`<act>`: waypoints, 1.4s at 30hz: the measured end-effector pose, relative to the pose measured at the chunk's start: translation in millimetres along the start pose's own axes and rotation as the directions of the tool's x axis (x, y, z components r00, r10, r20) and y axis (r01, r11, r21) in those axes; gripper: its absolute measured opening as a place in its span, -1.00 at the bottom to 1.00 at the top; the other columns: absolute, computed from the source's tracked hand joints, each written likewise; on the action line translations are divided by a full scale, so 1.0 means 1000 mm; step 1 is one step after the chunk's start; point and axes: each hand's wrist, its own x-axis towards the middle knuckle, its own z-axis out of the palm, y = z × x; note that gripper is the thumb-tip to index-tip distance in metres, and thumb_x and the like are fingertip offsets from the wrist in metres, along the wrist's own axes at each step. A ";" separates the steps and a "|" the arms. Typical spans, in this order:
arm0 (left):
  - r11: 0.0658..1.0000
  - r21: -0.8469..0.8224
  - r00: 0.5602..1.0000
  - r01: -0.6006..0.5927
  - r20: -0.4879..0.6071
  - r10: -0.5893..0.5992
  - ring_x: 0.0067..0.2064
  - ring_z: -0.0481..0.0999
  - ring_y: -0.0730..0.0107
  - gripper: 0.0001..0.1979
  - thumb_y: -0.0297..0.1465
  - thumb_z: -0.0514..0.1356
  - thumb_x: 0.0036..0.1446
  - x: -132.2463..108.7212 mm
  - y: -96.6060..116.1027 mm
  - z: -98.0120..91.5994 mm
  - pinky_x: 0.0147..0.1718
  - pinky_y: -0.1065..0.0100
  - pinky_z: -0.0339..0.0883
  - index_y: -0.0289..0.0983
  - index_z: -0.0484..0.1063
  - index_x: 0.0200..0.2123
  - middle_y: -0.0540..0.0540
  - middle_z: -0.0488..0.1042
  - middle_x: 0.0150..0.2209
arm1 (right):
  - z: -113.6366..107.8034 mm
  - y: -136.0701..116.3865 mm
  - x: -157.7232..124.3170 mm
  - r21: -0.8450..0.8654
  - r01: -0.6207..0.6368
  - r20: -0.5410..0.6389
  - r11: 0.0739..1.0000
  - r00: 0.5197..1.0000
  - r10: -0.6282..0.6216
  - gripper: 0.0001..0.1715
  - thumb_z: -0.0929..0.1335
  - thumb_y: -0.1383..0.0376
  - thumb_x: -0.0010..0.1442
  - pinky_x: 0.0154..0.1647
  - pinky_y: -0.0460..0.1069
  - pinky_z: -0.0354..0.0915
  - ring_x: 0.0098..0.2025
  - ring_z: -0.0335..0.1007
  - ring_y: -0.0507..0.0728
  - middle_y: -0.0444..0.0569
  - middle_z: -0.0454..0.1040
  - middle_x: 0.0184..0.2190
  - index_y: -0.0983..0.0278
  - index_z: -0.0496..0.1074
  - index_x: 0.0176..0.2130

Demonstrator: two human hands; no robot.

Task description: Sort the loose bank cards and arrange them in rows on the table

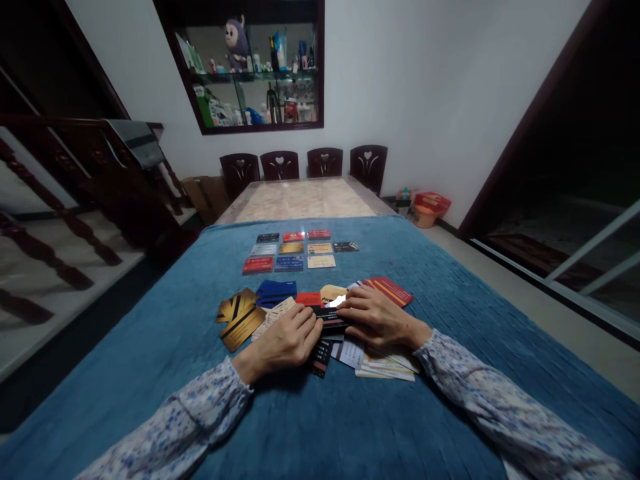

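Observation:
Between my two hands lies a small stack of black cards [331,319], level above a loose pile. My left hand [290,335] has its curled fingers on the stack's left end. Around its right end my right hand [375,313] is closed, fingers bent over the edge. Gold cards [239,327] fan out left of the pile, with blue cards [276,292] behind my left hand. An orange-red card [308,299] shows just beyond the black stack. Red cards [389,291] lie past my right hand, and white-and-yellow cards [384,367] below it. Another black card [321,359] sticks out under my left fingers.
Farther up the blue cloth [210,407], several cards lie in rows, among them a red card [258,265] and a separate black card [346,247] at the right. The bare marble tabletop [305,199] and dark chairs [325,163] are beyond.

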 end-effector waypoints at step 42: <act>0.755 -0.475 0.827 0.453 -0.093 -0.554 -0.23 0.51 0.29 -0.78 -0.52 0.05 0.36 0.011 -0.025 0.019 -0.23 0.28 0.38 -0.26 0.48 -0.07 -0.11 0.57 -0.28 | 0.008 0.001 0.004 -0.232 -0.219 -0.328 0.948 0.935 0.136 -0.69 0.27 0.29 0.45 -0.21 0.07 0.30 -0.21 0.40 0.17 0.08 0.61 -0.24 0.30 0.51 0.06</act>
